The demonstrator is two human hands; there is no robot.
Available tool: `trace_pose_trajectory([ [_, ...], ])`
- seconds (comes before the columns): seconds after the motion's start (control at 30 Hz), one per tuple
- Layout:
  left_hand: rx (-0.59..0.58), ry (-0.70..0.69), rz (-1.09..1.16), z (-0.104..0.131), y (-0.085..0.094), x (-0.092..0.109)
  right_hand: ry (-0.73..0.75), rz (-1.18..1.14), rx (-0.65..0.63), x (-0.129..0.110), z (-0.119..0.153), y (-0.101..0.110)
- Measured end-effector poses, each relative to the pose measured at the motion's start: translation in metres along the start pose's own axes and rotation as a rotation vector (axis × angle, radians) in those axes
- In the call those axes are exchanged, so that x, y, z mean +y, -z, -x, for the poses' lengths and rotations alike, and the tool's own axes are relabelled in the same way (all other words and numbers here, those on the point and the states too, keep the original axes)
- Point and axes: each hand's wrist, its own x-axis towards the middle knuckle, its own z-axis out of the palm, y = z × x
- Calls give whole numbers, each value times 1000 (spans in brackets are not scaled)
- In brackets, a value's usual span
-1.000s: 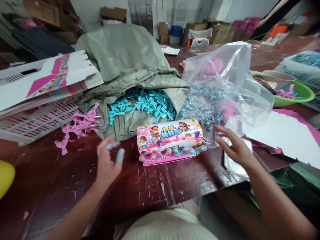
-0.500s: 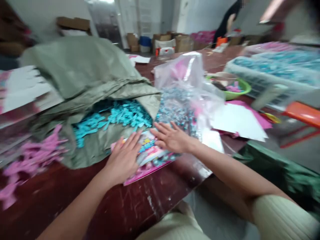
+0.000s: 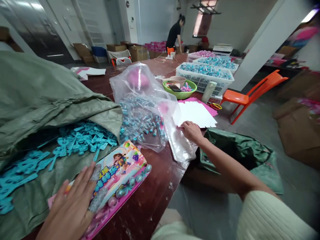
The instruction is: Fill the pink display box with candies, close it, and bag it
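My left hand [image 3: 72,203] lies flat, fingers stretched out, on a colourful toy box [image 3: 125,160] with a cartoon figure and a row of pink and teal balls along its pink edge. At the top end of a pile of clear plastic bags [image 3: 181,145], the fingers of my right hand [image 3: 192,132] are bent together in a pinch on the film. Teal plastic pieces [image 3: 85,136] spill from a grey-green sack [image 3: 45,90] beside the box. A large clear bag [image 3: 140,116] of small blue-capped pieces rests behind it.
White cards [image 3: 197,113] lie by my right hand, near a green bowl [image 3: 180,95] and a bottle [image 3: 208,91]. White baskets [image 3: 202,80] of teal pieces stand farther back. A dark green sack [image 3: 240,150] and an orange chair [image 3: 250,95] are right. Another person [image 3: 173,35] bends at the far end.
My right hand has left the box and moved right to the clear plastic bags. My left hand stays on the box. The view has swung right.
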Motion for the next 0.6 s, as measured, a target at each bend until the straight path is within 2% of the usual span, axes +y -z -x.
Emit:
trace_pose_trajectory([
  [0.1, -56, 34, 33, -2, 3, -1, 31, -9, -66, -8, 26, -24],
  [0.2, -92, 69, 69, -3, 6, 0, 13, -47, -56, -17, 53, -45],
  [0.3, -82, 116, 94, -5, 7, 4, -4, -132, -19, -18, 59, -52],
  [0.47, -85, 164, 121, -7, 1, 4, -83, -355, 23, -15, 28, -37],
  [0.53, -97, 167, 184, -5, 1, -1, -105, -471, 2, -17, 16, -25],
  [0.6, -71, 170, 272, -3, 8, -8, -85, -593, -33, -22, 9, -4],
])
